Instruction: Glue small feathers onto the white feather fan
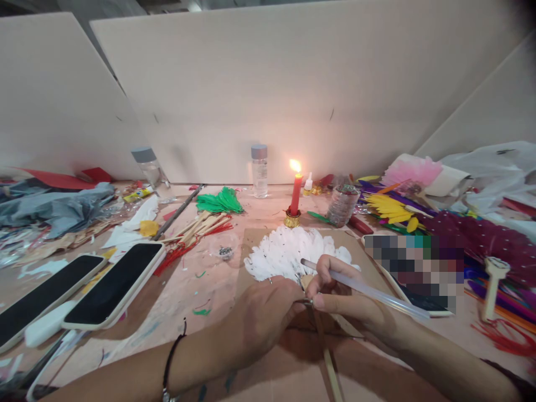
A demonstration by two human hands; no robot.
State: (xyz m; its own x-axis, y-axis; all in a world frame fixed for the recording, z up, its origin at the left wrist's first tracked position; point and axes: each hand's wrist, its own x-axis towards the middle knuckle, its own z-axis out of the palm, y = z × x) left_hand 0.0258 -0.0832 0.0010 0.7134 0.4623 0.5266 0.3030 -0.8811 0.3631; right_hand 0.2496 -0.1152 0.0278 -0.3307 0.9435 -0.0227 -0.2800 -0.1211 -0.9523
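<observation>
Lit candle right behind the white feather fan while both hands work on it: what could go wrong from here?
1. The white feather fan lies just in front of the lit candle; lifted or nudged forward, its feathers could catch the flame.
2. The right hand holds a translucent stick whose tip points over the fan toward the candle; it might soften or drip.
3. The left hand presses at the fan's handle; a slip could shove it candleward.

The feather fan (288, 251) lies on the bench (201, 290) just beyond the left hand (263, 318) and right hand (335, 293). Behind it stands the candle (295, 195), a bottle (259, 170) to its left. Two phones (115, 285) lie well left of the left hand.
</observation>
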